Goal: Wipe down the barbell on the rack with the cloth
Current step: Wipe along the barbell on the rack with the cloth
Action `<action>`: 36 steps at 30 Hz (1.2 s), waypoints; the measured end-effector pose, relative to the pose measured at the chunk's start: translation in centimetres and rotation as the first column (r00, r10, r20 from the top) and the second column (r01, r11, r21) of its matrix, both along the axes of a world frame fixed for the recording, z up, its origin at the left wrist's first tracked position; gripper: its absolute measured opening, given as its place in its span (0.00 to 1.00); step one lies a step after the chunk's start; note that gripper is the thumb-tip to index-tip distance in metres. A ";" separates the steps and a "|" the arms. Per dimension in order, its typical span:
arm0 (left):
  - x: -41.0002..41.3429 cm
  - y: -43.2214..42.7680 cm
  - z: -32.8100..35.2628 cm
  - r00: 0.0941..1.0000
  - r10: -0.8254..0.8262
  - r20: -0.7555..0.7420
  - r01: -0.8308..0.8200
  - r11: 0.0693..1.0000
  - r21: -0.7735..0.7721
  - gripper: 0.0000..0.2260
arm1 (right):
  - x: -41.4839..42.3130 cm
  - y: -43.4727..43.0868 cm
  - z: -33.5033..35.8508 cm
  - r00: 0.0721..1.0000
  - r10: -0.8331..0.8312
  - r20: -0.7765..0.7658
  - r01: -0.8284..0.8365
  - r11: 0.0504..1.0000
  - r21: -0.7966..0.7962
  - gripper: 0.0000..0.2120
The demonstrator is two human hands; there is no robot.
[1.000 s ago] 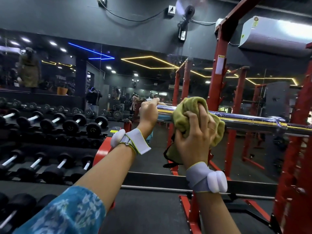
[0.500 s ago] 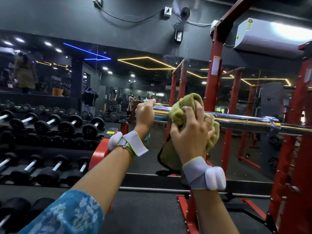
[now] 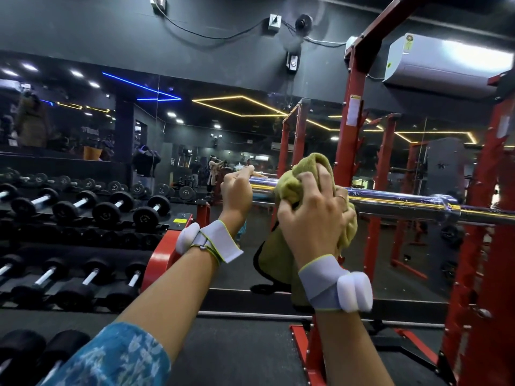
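Note:
A shiny chrome barbell [image 3: 395, 200] lies level across the red rack [image 3: 352, 112] at about head height. My left hand [image 3: 237, 192] grips the bar's left end from below, fingers curled round it. Just to its right, my right hand [image 3: 312, 218] holds an olive-green cloth [image 3: 295, 188] bunched around the bar's sleeve. A loose part of the cloth hangs below my right wrist. The bar under the cloth is hidden.
Tiers of black dumbbells [image 3: 80, 207] fill a rack on the left. A wall mirror [image 3: 195, 140] behind reflects the gym and people. Red uprights [image 3: 479, 246] stand close on the right, with red base rails [image 3: 303, 346] by the floor. An air conditioner [image 3: 446, 62] hangs upper right.
My right hand and the cloth have shifted a little along the bar toward my left hand. The left hand has kept its grip on the bar end.

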State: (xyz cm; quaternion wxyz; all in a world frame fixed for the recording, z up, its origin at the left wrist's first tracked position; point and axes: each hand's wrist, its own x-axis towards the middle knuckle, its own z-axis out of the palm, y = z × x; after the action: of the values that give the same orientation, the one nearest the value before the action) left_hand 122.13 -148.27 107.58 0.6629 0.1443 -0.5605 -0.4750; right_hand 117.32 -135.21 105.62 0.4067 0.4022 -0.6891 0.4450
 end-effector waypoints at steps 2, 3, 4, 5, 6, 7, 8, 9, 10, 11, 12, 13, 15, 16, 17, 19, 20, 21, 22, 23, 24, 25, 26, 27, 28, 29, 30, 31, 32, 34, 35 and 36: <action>-0.2 0.0 0.0 1.000 0.018 -0.006 -0.018 1.000 -0.002 0.15 | 0.7 -0.4 1.0 1.000 -0.005 -0.016 0.006 0.998 0.056 0.27; -0.2 0.1 0.1 0.999 0.029 -0.020 -0.029 1.000 -0.006 0.16 | 1.0 -0.7 1.3 0.998 -0.003 -0.066 0.008 0.996 0.085 0.26; -0.3 0.1 -0.1 0.999 0.026 -0.033 -0.026 1.000 -0.003 0.17 | 1.4 -1.0 1.2 0.992 0.003 -0.126 0.010 0.994 0.106 0.24; -0.3 0.0 0.0 0.999 0.012 -0.040 -0.012 1.000 0.000 0.18 | 1.5 -1.3 1.1 0.981 0.011 -0.192 0.008 0.995 0.099 0.23; -0.4 -0.2 -0.1 0.999 -0.003 -0.038 0.003 1.000 0.007 0.18 | 1.6 -1.5 0.6 0.970 0.021 -0.243 -0.002 0.997 0.078 0.22; -0.4 -0.2 -0.1 0.999 -0.015 -0.041 0.015 1.000 0.014 0.17 | 1.5 -1.5 0.1 0.961 0.034 -0.275 -0.021 0.999 0.050 0.21; -0.4 -0.4 -0.1 0.999 -0.025 -0.048 0.025 1.000 0.017 0.16 | 1.4 -1.4 -0.4 0.955 0.051 -0.292 -0.045 0.999 0.028 0.20; -0.4 -0.3 -0.1 0.999 -0.022 -0.045 0.023 1.000 0.019 0.15 | 1.0 -1.3 -0.9 0.956 0.063 -0.288 -0.063 0.998 0.011 0.21; -0.4 -0.4 -0.1 0.999 -0.020 -0.038 0.020 1.000 0.018 0.15 | 0.7 -1.1 -1.3 0.961 0.068 -0.266 -0.073 0.997 -0.007 0.22; -0.3 -0.3 -0.1 1.000 -0.011 -0.027 0.011 1.000 0.006 0.15 | 0.4 -1.0 -1.6 0.970 0.066 -0.233 -0.073 0.997 -0.023 0.23; -0.2 -0.1 -0.1 1.000 -0.001 -0.019 0.001 1.000 -0.014 0.15 | 0.2 -1.0 -1.7 0.980 0.051 -0.193 -0.060 0.997 -0.040 0.23; -0.1 0.1 0.0 1.000 0.012 -0.007 -0.012 0.999 -0.033 0.15 | 0.2 -1.0 -1.4 0.988 0.031 -0.148 -0.040 0.998 -0.055 0.22; -0.1 0.1 0.0 1.000 0.014 -0.007 -0.014 0.999 -0.028 0.15 | 0.6 -1.3 -0.6 0.997 0.023 -0.070 -0.027 0.998 -0.059 0.23; -0.1 0.2 0.0 1.000 0.005 -0.014 -0.005 1.000 -0.009 0.14 | 1.0 -1.5 -0.2 0.998 0.031 -0.055 -0.034 0.999 -0.042 0.23; 0.0 0.3 0.1 1.000 -0.003 -0.026 0.003 1.000 0.007 0.14 | 1.3 -1.7 0.1 0.997 0.042 -0.071 -0.043 0.999 -0.018 0.23; -0.1 0.5 0.1 1.000 -0.016 -0.026 0.017 0.999 0.029 0.16 | 1.5 -1.9 -0.1 0.983 0.042 -0.178 -0.043 0.999 -0.003 0.22; -0.1 0.5 0.0 0.999 -0.028 -0.026 0.029 0.999 0.030 0.17 | 1.4 -1.9 -0.5 0.971 0.046 -0.235 -0.048 0.999 -0.006 0.21; 0.0 0.5 0.0 0.999 -0.035 -0.024 0.036 0.999 0.027 0.17 | 1.3 -1.8 -1.0 0.960 0.059 -0.274 -0.064 0.998 -0.009 0.20; 0.0 0.5 0.0 1.000 -0.025 -0.017 0.026 0.999 0.025 0.16 | 1.0 -1.7 -1.6 0.953 0.076 -0.292 -0.083 0.996 -0.013 0.19; 0.1 0.5 0.1 1.000 -0.011 -0.007 0.011 1.000 0.024 0.15 | 0.5 -1.4 -2.1 0.952 0.089 -0.293 -0.100 0.995 -0.022 0.19; 0.2 0.4 0.1 1.000 -0.003 0.006 0.003 1.000 0.023 0.15 | 0.0 -1.1 -2.5 0.956 0.093 -0.277 -0.105 0.994 -0.030 0.19; 0.2 0.5 0.1 1.000 -0.002 0.020 0.001 1.000 0.026 0.15 | -0.5 -0.8 -2.8 0.965 0.079 -0.251 -0.092 0.995 -0.038 0.20; 0.3 0.7 0.1 1.000 -0.003 0.029 0.003 1.000 0.029 0.15 | -1.1 -0.5 -2.9 0.976 0.049 -0.213 -0.061 0.997 -0.048 0.20; 0.4 0.9 0.1 0.999 -0.007 0.035 0.006 1.000 0.029 0.15 | -1.5 -0.4 -2.7 0.987 0.014 -0.159 -0.025 0.998 -0.066 0.20; 0.4 1.0 0.1 0.999 -0.010 0.034 0.009 1.000 0.024 0.15 | -1.8 -0.3 -2.3 0.995 -0.015 -0.102 0.006 0.996 -0.087 0.21; 0.3 1.1 0.0 0.999 -0.007 0.041 0.006 1.000 0.023 0.15 | -1.9 -0.3 -1.8 0.998 -0.031 -0.049 0.026 0.994 -0.109 0.22; 0.4 1.1 0.0 0.999 0.006 0.044 -0.007 1.000 0.019 0.15 | -1.7 -0.3 -1.2 0.999 -0.032 -0.016 0.029 0.991 -0.128 0.22; 0.5 1.1 0.0 0.999 0.015 0.042 -0.016 1.000 0.018 0.15 | -1.3 -0.5 -0.8 0.999 -0.030 -0.012 0.029 0.991 -0.130 0.23; 0.4 1.1 0.0 0.999 0.017 0.036 -0.018 1.000 0.023 0.15 | -0.9 -0.7 -0.6 0.998 -0.033 -0.045 0.028 0.993 -0.118 0.23; 0.4 1.1 0.1 0.999 0.032 0.033 -0.033 0.999 0.033 0.15 | -0.2 -1.2 -1.0 0.984 -0.017 -0.176 0.003 0.997 -0.081 0.23; 0.3 1.1 0.1 0.999 0.043 0.030 -0.044 0.999 0.033 0.14 | 0.0 -1.3 -1.5 0.971 0.004 -0.241 -0.019 0.998 -0.059 0.22; 0.3 1.0 0.1 0.999 0.046 0.027 -0.047 0.998 0.032 0.14 | 0.1 -1.3 -2.1 0.956 0.024 -0.292 -0.037 0.999 -0.039 0.22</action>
State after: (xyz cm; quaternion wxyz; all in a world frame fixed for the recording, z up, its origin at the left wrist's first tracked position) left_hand 122.38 -147.25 107.66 0.6641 0.1744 -0.5576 -0.4666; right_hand 117.37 -136.55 103.55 0.5057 0.4649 -0.6054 0.4021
